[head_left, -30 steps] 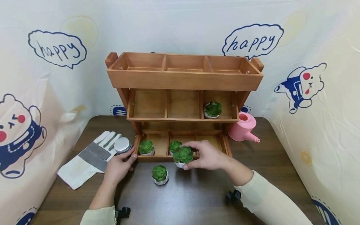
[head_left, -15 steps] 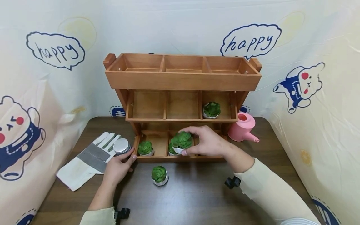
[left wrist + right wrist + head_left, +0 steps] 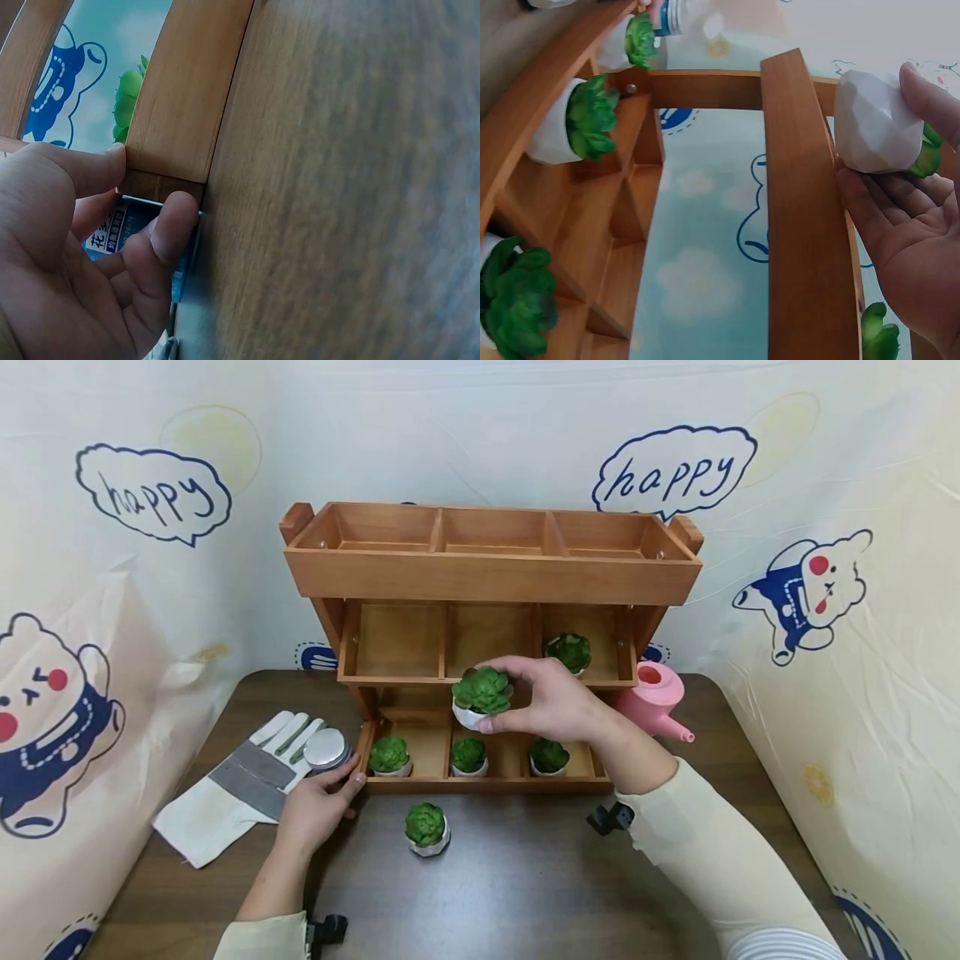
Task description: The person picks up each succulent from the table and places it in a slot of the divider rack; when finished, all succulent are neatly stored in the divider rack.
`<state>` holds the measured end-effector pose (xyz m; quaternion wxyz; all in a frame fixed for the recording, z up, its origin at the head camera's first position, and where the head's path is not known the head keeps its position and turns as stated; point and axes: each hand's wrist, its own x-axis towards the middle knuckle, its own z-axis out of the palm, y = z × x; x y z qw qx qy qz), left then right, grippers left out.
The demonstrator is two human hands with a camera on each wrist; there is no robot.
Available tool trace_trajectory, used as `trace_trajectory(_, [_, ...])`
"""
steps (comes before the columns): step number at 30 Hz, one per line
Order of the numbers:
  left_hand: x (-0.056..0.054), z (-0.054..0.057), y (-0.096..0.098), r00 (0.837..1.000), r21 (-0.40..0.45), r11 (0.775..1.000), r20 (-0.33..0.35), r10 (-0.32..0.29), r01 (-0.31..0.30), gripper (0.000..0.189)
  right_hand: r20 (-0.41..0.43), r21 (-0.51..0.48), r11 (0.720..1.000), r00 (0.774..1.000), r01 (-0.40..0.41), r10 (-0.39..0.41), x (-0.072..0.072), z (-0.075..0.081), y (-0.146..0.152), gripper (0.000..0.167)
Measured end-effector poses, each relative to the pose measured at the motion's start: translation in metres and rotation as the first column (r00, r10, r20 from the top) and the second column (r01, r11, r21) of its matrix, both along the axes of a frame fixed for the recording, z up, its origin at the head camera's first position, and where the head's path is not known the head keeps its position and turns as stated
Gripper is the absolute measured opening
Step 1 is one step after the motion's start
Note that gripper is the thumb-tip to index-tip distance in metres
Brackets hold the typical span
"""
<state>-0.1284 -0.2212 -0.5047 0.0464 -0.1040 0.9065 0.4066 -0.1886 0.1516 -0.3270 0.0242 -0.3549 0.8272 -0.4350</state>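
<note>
My right hand [image 3: 551,697] holds a potted succulent [image 3: 482,693] by its white faceted pot, in front of the wooden shelf [image 3: 491,578], between its middle and bottom tiers. In the right wrist view the thumb and fingers grip the pot [image 3: 877,124] from two sides. My left hand [image 3: 318,806] pinches the front left corner of the bottom tier, thumb and fingertips on the wood [image 3: 180,97]. Three succulents stand in the bottom tier: left [image 3: 390,755], middle [image 3: 468,757] and right [image 3: 549,756]. Another succulent [image 3: 568,652] sits in the middle tier's right compartment.
One more potted succulent [image 3: 426,828] stands on the table in front of the shelf. A white and grey glove [image 3: 247,777] and a silver-lidded jar [image 3: 326,748] lie left of it. The pink watering can [image 3: 652,700] is at the right, partly behind my arm.
My right hand has lifted the held succulent up from near the bottom tier's front to the middle tier's front edge. My left hand stays at the corner.
</note>
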Motion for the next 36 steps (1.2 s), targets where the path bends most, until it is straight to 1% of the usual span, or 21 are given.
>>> trace_trajectory(7, [0.0,-0.001,-0.001,1.0,0.004,1.0,-0.005,0.001,-0.001,0.054,-0.018,0.01,1.0,0.999,0.027,-0.026,-0.009,0.011,-0.003,0.063])
trace_trajectory(14, [0.0,-0.001,-0.001,1.0,0.009,1.0,0.005,0.005,-0.005,0.055,-0.011,0.031,0.994,0.995,0.1,-0.1,-0.021,0.018,-0.007,0.064])
trace_trajectory(18, [0.0,-0.001,-0.001,1.0,0.007,1.0,0.0,0.005,-0.005,0.055,-0.011,0.053,0.985,0.986,0.166,-0.166,-0.026,0.02,-0.011,0.068])
trace_trajectory(22, [-0.001,-0.001,0.0,1.0,0.009,1.0,-0.002,0.002,-0.002,0.054,-0.003,0.076,0.968,0.97,0.241,-0.242,-0.03,0.019,-0.015,0.073])
trace_trajectory(26, [-0.001,-0.002,0.0,1.0,0.011,1.0,0.006,0.004,-0.004,0.054,-0.025,0.11,0.95,0.956,0.293,-0.292,-0.032,0.016,-0.02,0.076])
trace_trajectory(32, [-0.001,-0.001,-0.001,1.0,0.01,1.0,0.001,0.005,-0.005,0.054,-0.056,0.164,0.934,0.948,0.318,-0.313,-0.036,0.013,-0.028,0.077])
trace_trajectory(36, [-0.001,-0.002,-0.001,1.0,0.01,1.0,-0.003,0.003,-0.003,0.055,-0.062,0.213,0.928,0.952,0.305,-0.299,-0.04,0.01,-0.032,0.076])
